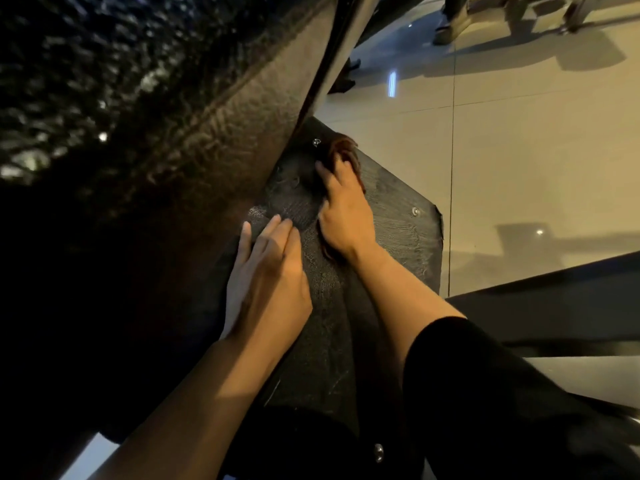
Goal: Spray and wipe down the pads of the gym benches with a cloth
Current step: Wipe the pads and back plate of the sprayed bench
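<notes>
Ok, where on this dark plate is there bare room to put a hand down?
Free: the plate to the right of the right hand, around the bolt, out to its right edge. Also the strip between both forearms. Crowded: the far corner beside the bench pad, where that hand presses the cloth; left hand lies flat beside the pad.

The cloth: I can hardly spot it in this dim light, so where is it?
In the head view the brown cloth sits just right of centre, bunched under the right hand on the dark flat board, beside the bench pad.
</notes>
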Demonstrator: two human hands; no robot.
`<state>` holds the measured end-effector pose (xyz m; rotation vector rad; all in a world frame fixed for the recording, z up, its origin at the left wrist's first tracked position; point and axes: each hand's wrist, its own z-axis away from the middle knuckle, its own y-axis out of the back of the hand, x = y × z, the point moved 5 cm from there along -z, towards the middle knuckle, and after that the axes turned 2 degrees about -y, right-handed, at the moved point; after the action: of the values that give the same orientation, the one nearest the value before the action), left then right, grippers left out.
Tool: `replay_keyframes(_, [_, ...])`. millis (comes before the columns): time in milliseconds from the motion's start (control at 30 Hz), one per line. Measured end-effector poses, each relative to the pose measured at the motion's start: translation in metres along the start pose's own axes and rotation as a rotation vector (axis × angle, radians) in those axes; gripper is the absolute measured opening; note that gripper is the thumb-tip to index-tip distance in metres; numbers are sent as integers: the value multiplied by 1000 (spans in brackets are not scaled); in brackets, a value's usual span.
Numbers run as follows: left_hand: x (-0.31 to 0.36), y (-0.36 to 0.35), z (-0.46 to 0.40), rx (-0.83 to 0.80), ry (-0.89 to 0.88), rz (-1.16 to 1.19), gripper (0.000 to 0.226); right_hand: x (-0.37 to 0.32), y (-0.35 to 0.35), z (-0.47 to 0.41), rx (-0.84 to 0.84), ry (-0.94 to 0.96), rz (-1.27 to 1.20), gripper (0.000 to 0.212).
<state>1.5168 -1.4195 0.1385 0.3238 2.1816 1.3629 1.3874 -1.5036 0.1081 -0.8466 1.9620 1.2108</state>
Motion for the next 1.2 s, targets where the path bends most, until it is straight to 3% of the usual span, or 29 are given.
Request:
replay_keyframes(133, [-1, -2, -7, 26, -7, -3, 59, 7, 6, -11, 49, -190, -111, 49])
replay_keyframes(233, [-1, -5, -11, 7, -18, 18, 56, -22, 5, 6, 52, -45, -262, 51])
replay_keyframes(333, [5, -2, -17, -18, 42, 43, 57, -18, -1, 2, 23, 48, -156, 50])
replay_keyframes(467, [13, -4, -24, -31, 60, 53, 49, 11, -5, -29, 61, -144, -99, 49])
replay_keyframes(633, [9, -6, -29, -84, 65, 52, 53, 17, -5, -58, 11, -235, -213, 52])
replay_keyframes(800, [9, -2, -31, -91, 84, 41, 58, -1, -3, -57, 22, -46, -358, 53])
replay_keyframes(900, [6, -4, -31, -96, 83, 33, 59, -5, -5, -64, 4, 40, -277, 51])
replay_keyframes(1000, [2, -4, -28, -109, 85, 31, 58, -10, -10, -66, 19, 31, -163, 48])
replay_keyframes(1200, [6, 13, -7, -65, 39, -33, 48, -34, -14, -21, 40, 109, -214, 60])
